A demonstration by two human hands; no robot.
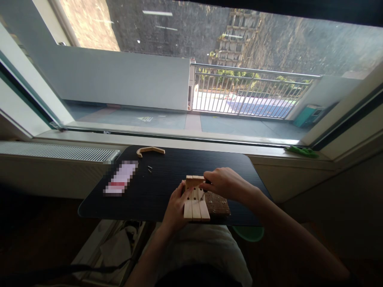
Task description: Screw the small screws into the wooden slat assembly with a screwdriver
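Note:
A small slatted wooden piece (196,209) with rows of dark holes stands near the front edge of the dark table. My left hand (176,205) grips its left side, the fingers resting against the slats. In my right hand (223,182) is a screwdriver (204,195); its dark handle is mostly covered by my fingers, and the thin shaft slants down to a hole on the right-hand slat. Beside and partly behind the wooden piece lies a rough brown block (218,204).
On the black table (119,207) lie a curved wooden part (152,150), a few small screws (150,168) and a blurred pinkish sheet (122,177). A radiator (60,151) is at left, a green cloth (301,151) on the sill, and a green basin (249,233) below the table.

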